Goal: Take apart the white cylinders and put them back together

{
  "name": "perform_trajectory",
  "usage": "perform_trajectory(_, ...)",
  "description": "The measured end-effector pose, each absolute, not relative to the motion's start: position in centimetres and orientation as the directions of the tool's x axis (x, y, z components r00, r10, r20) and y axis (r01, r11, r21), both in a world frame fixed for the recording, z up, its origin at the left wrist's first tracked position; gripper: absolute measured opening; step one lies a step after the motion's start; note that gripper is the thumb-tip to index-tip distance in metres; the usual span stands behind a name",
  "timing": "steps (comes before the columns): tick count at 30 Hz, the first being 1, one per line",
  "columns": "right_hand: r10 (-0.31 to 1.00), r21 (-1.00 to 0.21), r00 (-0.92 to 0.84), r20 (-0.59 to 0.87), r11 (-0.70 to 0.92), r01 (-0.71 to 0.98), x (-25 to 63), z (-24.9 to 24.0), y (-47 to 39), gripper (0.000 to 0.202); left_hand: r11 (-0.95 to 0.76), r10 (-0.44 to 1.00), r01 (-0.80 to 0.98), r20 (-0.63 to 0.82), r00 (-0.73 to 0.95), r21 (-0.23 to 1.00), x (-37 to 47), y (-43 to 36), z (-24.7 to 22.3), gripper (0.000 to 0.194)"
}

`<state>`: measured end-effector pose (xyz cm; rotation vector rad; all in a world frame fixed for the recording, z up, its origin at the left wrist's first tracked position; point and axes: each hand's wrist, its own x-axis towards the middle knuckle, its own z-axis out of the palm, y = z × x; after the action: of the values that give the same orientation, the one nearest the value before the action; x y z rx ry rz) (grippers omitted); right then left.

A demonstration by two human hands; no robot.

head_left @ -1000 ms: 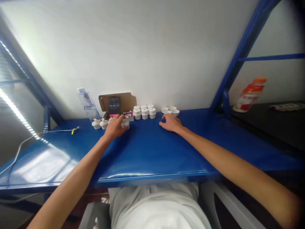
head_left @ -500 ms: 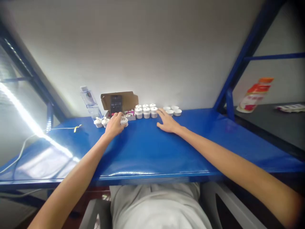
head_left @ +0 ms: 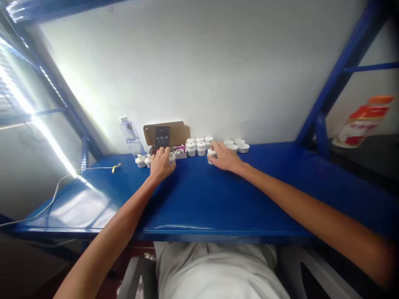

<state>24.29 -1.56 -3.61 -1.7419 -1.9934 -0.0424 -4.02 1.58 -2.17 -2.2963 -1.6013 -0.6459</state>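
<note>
My right hand (head_left: 225, 157) closes its thumb and fingers around a small round white lidded container (head_left: 211, 154), in front of other white containers. My left hand (head_left: 162, 163) bends its fingers down into a front row of white pots with knobbed tops; what lies under the fingers is hidden. Two of these, a knobbed pot (head_left: 140, 161) and its neighbour, show left of that hand, and a white pot (head_left: 172, 157) shows just right of it. Between my hands stands a stacked group of white lidded containers (head_left: 191, 148). Behind my right hand are several open white cups (head_left: 243, 148).
Against the wall, an open cardboard box (head_left: 182, 128) has a phone (head_left: 162, 136) propped in it. A clear bottle (head_left: 132, 137) leans left of it. A white cable (head_left: 56, 191) crosses the blue table (head_left: 199, 199) on the left. Rightward stands an orange-capped bottle (head_left: 358, 124).
My right hand has closed on a white container at the right front of the stacked group and shifted it slightly forward. My left hand stays by the knobbed pots. The camera view has shifted.
</note>
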Motion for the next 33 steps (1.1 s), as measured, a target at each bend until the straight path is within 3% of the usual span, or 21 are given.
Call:
perform_trajectory(4, 0.947, -0.392, -0.045, 0.318, 0.174, 0.903, 23.5, -2.8, -3.2, 0.045, -0.566, 0.732, 0.810, 0.546, 0.408, 0.153, -2.7, 0.3, -2.0, 0.039)
perform_trajectory(7, 0.978, -0.595, -0.053, 0.201, 0.165, 0.786, 22.6, -2.6, -3.7, 0.051, -0.781, 0.622, 0.560, 0.428, 0.656, 0.276, -1.1, -1.3, -2.3, 0.051)
perform_trajectory(9, 0.991, -0.753, -0.084, 0.105, 0.134, 0.644, 21.9, -2.8, -3.8, 0.058, -0.825, 0.559, 0.467, 0.342, 0.755, 0.319, -0.2, -2.4, -2.6, 0.062)
perform_trajectory(13, 0.988, -0.906, -0.156, -0.013, 0.054, 0.419, 20.8, -3.3, -4.1, 0.058, -0.818, 0.575, 0.531, 0.342, 0.743, 0.222, 0.7, -3.7, -2.8, 0.051)
perform_trajectory(15, 0.982, -0.917, -0.183, 0.049, 0.117, 0.381, 20.5, -3.5, -4.5, 0.055, -0.817, 0.572, 0.543, 0.387, 0.723, 0.193, 0.7, -3.6, -2.7, 0.045)
perform_trajectory(17, 0.945, -0.859, -0.192, 0.266, 0.322, 0.399, 20.4, -3.5, -4.8, 0.050, -0.796, 0.604, 0.529, 0.436, 0.667, 0.293, 0.6, -3.1, -2.8, 0.040)
perform_trajectory(20, 0.716, -0.524, -0.333, 0.614, 0.685, 0.506, 20.8, -2.8, -5.1, 0.036, -0.648, 0.744, 0.415, 0.414, 0.524, 0.639, 0.4, -1.9, -2.9, 0.042)
perform_trajectory(22, 0.579, -0.257, -0.456, 0.676, 0.765, 0.590, 21.6, -2.4, -4.8, 0.036, -0.486, 0.824, 0.273, 0.332, 0.459, 0.830, 0.2, -0.9, -3.0, 0.050)
perform_trajectory(24, 0.572, -0.104, -0.466, 0.675, 0.700, 0.707, 22.7, -2.3, -4.1, 0.039, -0.352, 0.874, 0.147, 0.268, 0.405, 0.924, -0.1, 0.0, -2.9, 0.048)
perform_trajectory(26, 0.649, -0.088, -0.383, 0.657, 0.570, 0.817, 24.2, -2.7, -3.2, 0.038, -0.264, 0.915, 0.060, 0.230, 0.330, 0.963, -0.6, 0.7, -2.7, 0.038)
perform_trajectory(29, 0.782, -0.158, -0.228, 0.580, 0.382, 0.910, 26.1, -3.7, -2.1, 0.037, -0.122, 0.950, -0.028, 0.125, 0.285, 0.992, -1.3, 1.0, -2.2, 0.023)
perform_trajectory(33, 0.865, -0.223, -0.062, 0.498, 0.197, 0.955, 27.3, -4.5, -1.4, 0.037, -0.065, 0.942, -0.150, 0.110, 0.317, 0.987, -1.5, 0.6, -1.9, 0.025)
